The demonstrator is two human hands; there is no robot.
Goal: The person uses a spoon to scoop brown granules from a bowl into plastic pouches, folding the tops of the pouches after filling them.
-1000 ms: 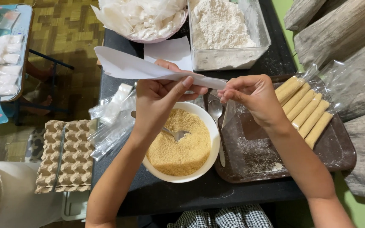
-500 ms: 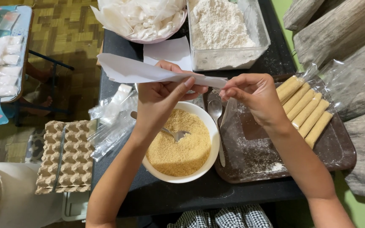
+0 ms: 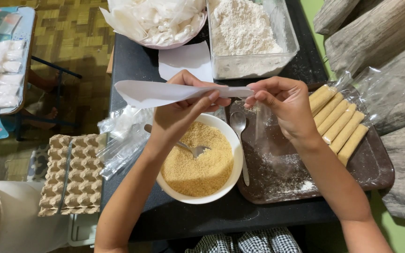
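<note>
Both hands hold one thin white wrapper sheet up over the table. My left hand pinches its middle; my right hand pinches its right tip. Beneath them stands a white bowl of golden breadcrumbs with a fork in it. A spoon lies on the edge of a dark brown tray dusted with flour. Several breaded rolls lie in a row on the tray's right side.
A clear tub of flour and a pink bowl of white wrappers stand at the back of the black table. Egg cartons and crumpled plastic bags sit left. Rough wooden logs rise on the right.
Both hands and the wrapper sheet have shifted slightly; the sheet stays stretched between them. Nothing else moved.
</note>
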